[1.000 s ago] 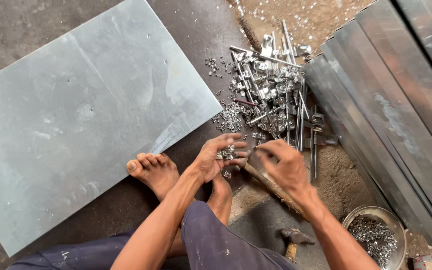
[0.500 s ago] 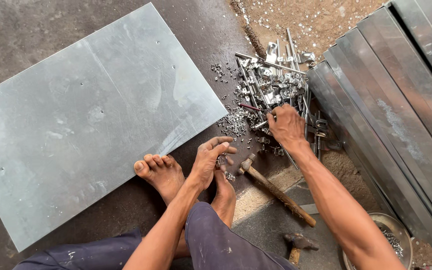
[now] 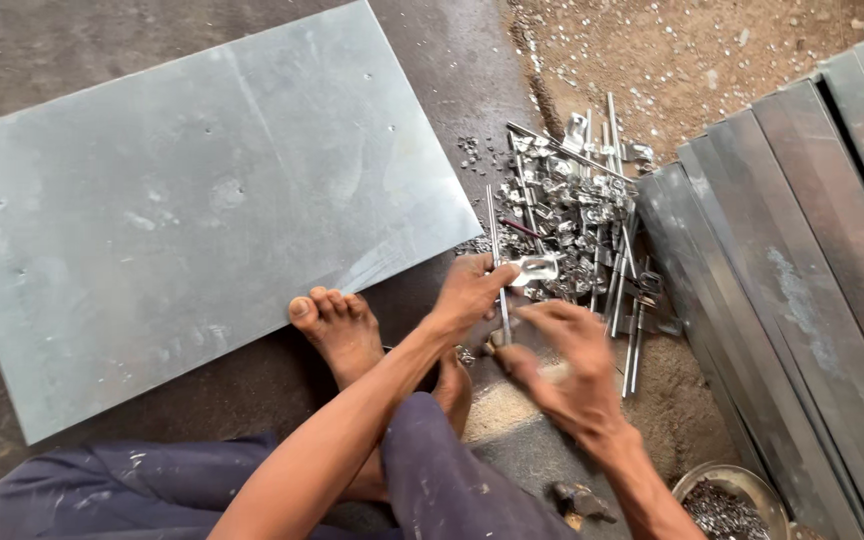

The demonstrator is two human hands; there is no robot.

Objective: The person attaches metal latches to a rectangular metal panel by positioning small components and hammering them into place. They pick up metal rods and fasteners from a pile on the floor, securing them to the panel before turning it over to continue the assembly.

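Steel rod [image 3: 497,262] stands pinched in our right hand [image 3: 562,370], upright just in front of the pile of metal fittings [image 3: 577,215]. Our left hand [image 3: 467,293] closes on a small shiny bracket [image 3: 534,268] touching that rod, beside the galvanised sheet [image 3: 192,215].

Bare arms and feet, dusty blue-grey trousers [image 3: 152,490]

A: What surface lies below?
B: A dark concrete floor [image 3: 72,60], giving way to sandy, littered ground [image 3: 712,60] at upper right.
A: And the light?
B: Soft daylight, reflected dully off a large metal sheet [image 3: 182,210].
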